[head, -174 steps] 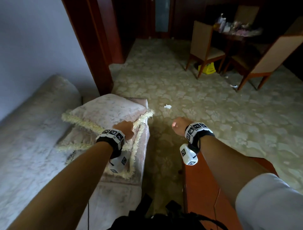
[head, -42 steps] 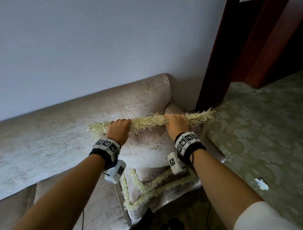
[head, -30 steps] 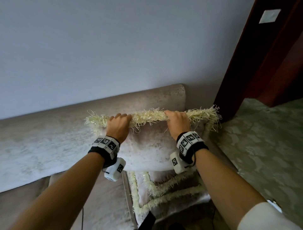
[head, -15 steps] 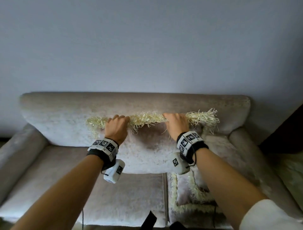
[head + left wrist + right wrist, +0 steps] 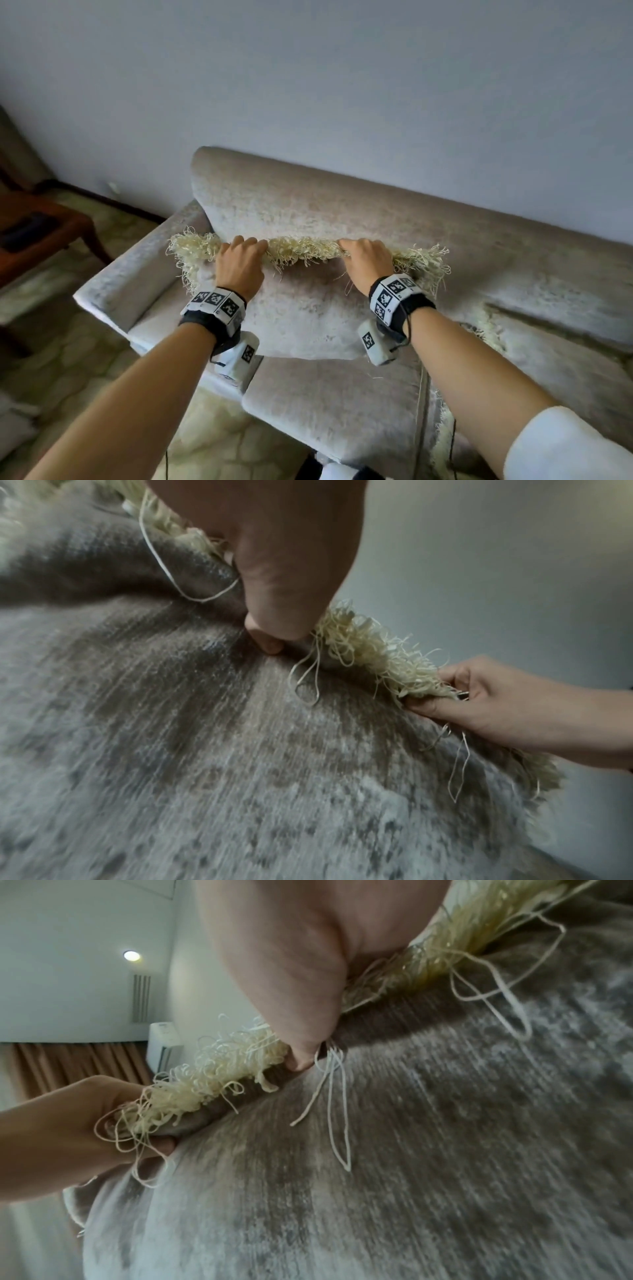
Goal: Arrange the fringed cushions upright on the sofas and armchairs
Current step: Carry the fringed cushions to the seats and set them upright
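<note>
A beige velvet cushion (image 5: 301, 308) with cream fringe hangs upright over the left seat of the pale sofa (image 5: 479, 246). My left hand (image 5: 239, 263) grips its fringed top edge on the left, and my right hand (image 5: 364, 262) grips the same edge on the right. In the left wrist view my left hand (image 5: 274, 593) pinches the cushion (image 5: 240, 750), with the right hand (image 5: 479, 696) beyond. In the right wrist view my right hand (image 5: 291, 988) clutches the cushion (image 5: 411, 1150), and the left hand (image 5: 85, 1123) holds it further along. A second fringed cushion (image 5: 486, 329) lies flat on the right seat.
The sofa's left armrest (image 5: 137, 267) stands near a dark wooden side table (image 5: 44, 233) at the left edge. Patterned carpet (image 5: 68, 359) covers the floor in front. A plain pale wall (image 5: 308, 85) rises behind the sofa back.
Both hands took the top cushion off the stack at the sofa's right end and carried it upright to the left seat. The view has swung left along the sofa.
</note>
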Demonstrator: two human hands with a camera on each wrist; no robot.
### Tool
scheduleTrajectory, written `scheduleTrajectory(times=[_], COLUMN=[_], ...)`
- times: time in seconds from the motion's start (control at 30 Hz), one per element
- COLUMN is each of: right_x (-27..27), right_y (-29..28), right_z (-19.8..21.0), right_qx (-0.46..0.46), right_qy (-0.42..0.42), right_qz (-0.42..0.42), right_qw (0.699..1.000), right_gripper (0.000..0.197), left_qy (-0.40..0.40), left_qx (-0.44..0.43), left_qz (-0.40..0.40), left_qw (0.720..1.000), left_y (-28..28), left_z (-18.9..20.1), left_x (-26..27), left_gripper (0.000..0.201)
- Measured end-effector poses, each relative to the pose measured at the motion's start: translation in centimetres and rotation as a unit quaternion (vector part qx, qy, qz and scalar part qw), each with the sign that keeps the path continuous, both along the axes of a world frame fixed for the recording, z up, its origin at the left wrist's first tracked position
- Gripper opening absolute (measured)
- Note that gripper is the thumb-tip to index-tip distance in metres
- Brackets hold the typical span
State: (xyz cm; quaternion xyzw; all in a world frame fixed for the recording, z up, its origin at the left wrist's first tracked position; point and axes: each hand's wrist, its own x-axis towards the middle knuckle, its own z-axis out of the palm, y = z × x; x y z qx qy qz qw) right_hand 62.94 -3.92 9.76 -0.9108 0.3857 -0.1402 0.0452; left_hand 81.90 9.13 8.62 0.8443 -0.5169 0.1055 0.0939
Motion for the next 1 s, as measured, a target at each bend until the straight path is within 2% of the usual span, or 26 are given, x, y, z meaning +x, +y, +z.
scheduleTrajectory(times=[0.3, 0.5, 0.63, 0.83, 1.0], right_x=[14.6, 25.7, 32.7, 42.4, 47.6], right_y=[0.4, -0.1, -1.2, -3.9, -5.9], right_z=[-2.5, -4.6, -5.2, -5.9, -5.8], right_qx=[0.008, 0.046, 0.090, 0.121, 0.111], right_qy=[0.049, 0.038, 0.031, -0.007, -0.022], right_qz=[0.115, 0.166, 0.183, 0.186, 0.193], right_qw=[0.992, 0.984, 0.979, 0.975, 0.975], right_gripper=[0.013, 0.014, 0.016, 0.027, 0.029], left_qy=[0.048, 0.064, 0.069, 0.034, 0.019], left_qx=[0.012, 0.057, 0.080, 0.099, 0.086], left_qz=[0.106, 0.156, 0.174, 0.191, 0.199], left_qw=[0.993, 0.984, 0.979, 0.976, 0.976], left_y=[5.0, 6.2, 5.4, 3.0, 1.2], left_z=[-3.4, -3.9, -3.3, -2.0, -1.8], left_x=[10.9, 19.7, 26.1, 35.1, 40.6], left_gripper=[0.024, 0.025, 0.029, 0.027, 0.027])
